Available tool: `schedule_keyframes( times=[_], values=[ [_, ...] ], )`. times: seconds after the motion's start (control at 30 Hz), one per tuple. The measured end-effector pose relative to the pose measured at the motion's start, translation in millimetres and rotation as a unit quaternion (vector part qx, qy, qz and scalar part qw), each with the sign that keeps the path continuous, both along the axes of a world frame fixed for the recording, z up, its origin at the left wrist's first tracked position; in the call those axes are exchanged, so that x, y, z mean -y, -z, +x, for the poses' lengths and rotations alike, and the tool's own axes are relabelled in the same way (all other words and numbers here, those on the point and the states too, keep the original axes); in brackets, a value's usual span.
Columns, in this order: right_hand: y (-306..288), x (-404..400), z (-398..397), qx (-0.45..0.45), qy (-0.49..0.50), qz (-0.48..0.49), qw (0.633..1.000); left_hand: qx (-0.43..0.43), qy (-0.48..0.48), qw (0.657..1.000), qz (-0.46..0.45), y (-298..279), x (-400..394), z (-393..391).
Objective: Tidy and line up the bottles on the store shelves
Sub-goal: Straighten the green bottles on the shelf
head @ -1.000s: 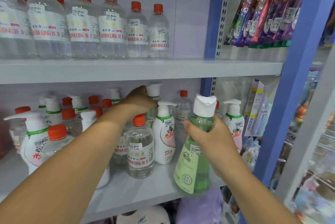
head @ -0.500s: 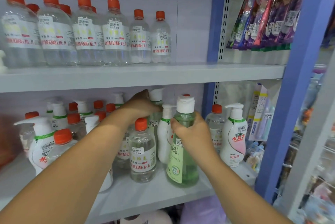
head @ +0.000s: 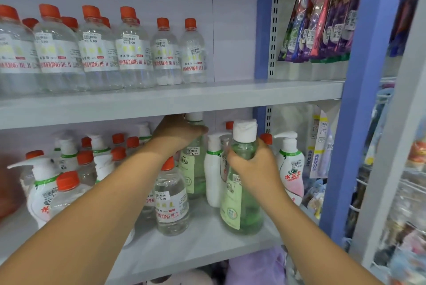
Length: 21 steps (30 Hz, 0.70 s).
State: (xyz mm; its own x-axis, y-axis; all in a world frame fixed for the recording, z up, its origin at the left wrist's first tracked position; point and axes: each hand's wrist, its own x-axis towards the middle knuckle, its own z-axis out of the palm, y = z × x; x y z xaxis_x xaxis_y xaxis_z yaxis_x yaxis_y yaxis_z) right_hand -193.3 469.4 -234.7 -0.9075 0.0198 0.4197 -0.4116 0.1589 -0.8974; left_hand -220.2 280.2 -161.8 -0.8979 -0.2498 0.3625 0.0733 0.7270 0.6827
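Head view: front green bottle (head: 242, 194) upright on lower shelf (head: 207, 247), gripped by right hand (head: 253, 164); rear green bottle (head: 193, 164) gripped by left hand (head: 177, 133).

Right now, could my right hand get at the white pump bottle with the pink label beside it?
Probably yes: the pump bottle stands just right of the right hand with nothing between, though that hand first has to let go of the green bottle.

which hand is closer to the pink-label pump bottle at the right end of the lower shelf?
Right. The right hand grips the front green bottle directly beside the pump bottle; the left hand holds the rear green bottle further left.
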Motion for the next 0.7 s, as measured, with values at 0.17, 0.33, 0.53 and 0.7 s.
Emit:
schedule_keyframes(
  times=[0.17,0.33,0.53,0.7],
  values=[
    [-11.0,-2.8,12.7,0.026,-0.08,0.04,0.996,-0.005,-0.031,0.999,-0.005,-1.3,-12.1,13.0],
    [-3.5,-6.1,6.8,0.039,-0.092,0.071,0.992,-0.005,-0.078,0.996,-0.036,-0.4,-28.2,26.8],
    [-2.9,-16.6,4.8,0.029,-0.107,0.046,0.993,0.007,-0.115,0.993,-0.035,3.4,-54.9,48.6],
    [4.8,-31.9,5.6,0.015,-0.131,0.016,0.991,-0.142,-0.085,0.984,0.068,25.9,-71.5,82.8]
  ],
)
